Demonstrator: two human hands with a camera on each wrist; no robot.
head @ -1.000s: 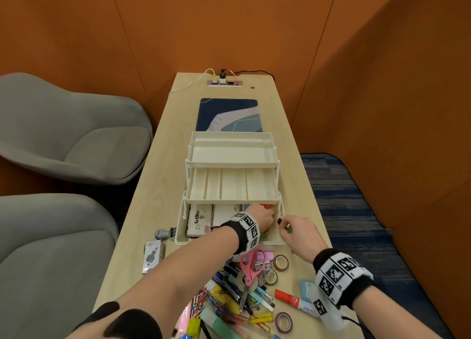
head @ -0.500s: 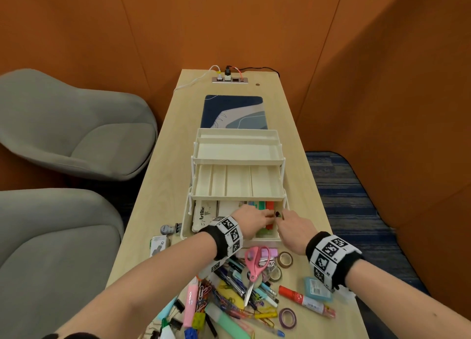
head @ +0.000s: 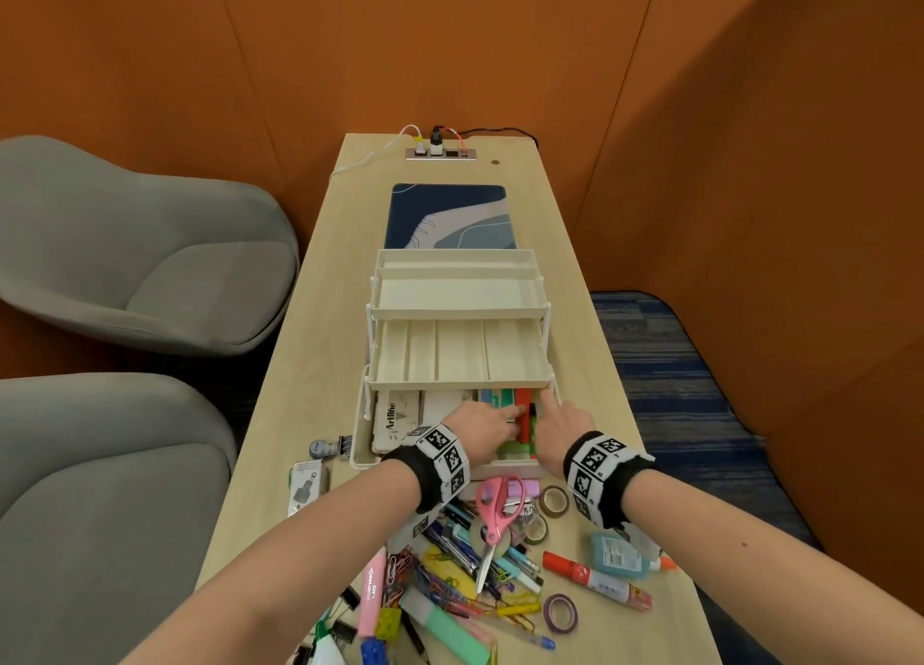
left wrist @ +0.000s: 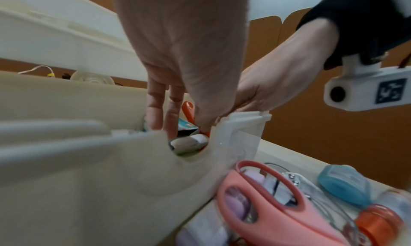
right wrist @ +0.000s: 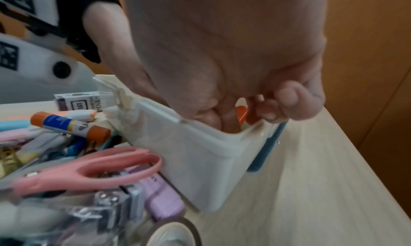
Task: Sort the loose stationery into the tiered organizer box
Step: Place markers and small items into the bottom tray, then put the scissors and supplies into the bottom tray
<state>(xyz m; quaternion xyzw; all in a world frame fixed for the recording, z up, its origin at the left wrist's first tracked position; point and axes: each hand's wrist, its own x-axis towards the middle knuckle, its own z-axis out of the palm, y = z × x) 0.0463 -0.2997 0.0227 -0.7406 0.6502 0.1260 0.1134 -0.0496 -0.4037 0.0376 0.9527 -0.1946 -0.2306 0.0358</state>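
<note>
The cream tiered organizer box [head: 457, 309] stands mid-table with its two upper trays bare. Its bottom tier [head: 361, 452] holds an Artline box [head: 395, 417] and coloured items. Both hands are inside that tier's right end. My left hand [head: 507, 422] pinches an orange-red item [head: 524, 414] from the left, thumb on it in the left wrist view [left wrist: 177, 126]. My right hand [head: 542, 414] meets the same item from the right, fingers curled beside it [right wrist: 231, 116]. The item's lower part is hidden by the bin wall [right wrist: 200, 154].
Loose stationery lies heaped in front of the box: pink scissors [head: 495, 509], tape rolls [head: 554, 500], a red glue stick [head: 595, 577], a blue glue bottle [head: 617, 554], pens and clips. A stamp [head: 327, 447] and small pack [head: 306, 487] lie left. Grey chairs [head: 150, 264] stand left.
Both hands have moved forward and down into the bottom tier. The right hand came in from the box's front right corner and now meets the left at the orange-red item.
</note>
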